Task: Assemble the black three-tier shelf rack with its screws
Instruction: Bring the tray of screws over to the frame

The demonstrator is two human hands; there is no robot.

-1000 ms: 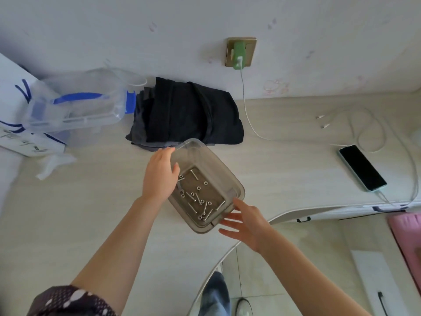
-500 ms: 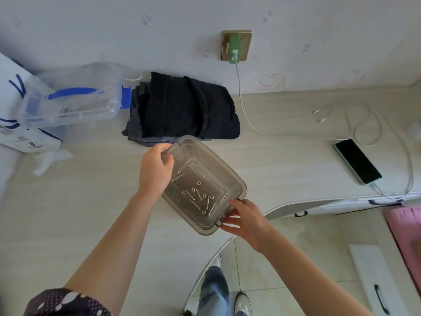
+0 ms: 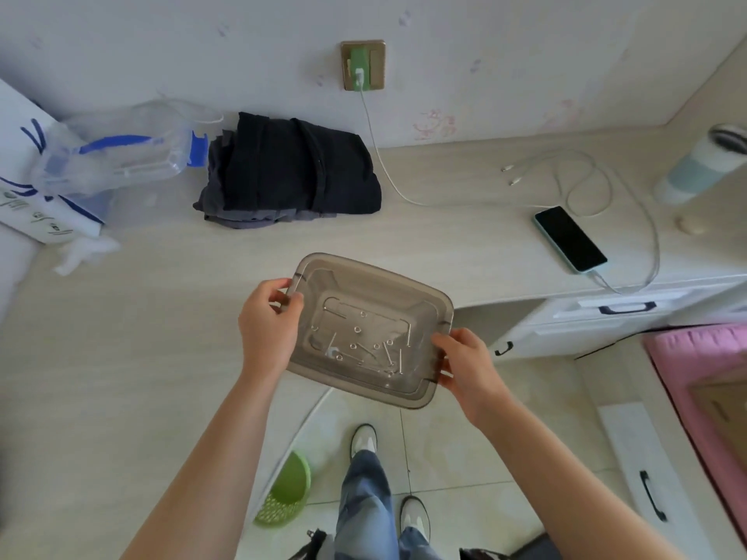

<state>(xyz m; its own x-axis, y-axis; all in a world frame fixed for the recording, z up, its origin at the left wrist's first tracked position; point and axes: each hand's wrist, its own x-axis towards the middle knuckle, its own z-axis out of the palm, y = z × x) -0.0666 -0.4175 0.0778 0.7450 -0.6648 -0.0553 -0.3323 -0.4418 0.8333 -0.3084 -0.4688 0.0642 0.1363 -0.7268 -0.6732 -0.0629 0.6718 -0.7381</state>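
**A:** Which way does your tray run, and where are the screws?

**B:** Its long axis goes from your upper left to your lower right, slightly tilted, the open side facing up at you. You hold it over the front edge of the surface, partly above the floor. The screws lie loose on the tray's bottom, gathered toward the near half; most of the long ones point roughly toward and away from you, and small round washers or nuts lie scattered among them.

**A:** And my grip?

**B:** Your left hand pinches the tray's left rim at the far corner, thumb inside the rim, fingers curled round it. Your right hand clasps the right rim near the front corner, its fingers curled round the edge. The screws sit between your two hands, touching neither.

**A:** Other containers?

**B:** A clear plastic box with a blue handle stands at the far left of the surface beside a folded dark cloth; you cannot tell what it holds. A phone lies at the right, cabled to a green charger in the wall. A green basket stands on the floor by your shoes.
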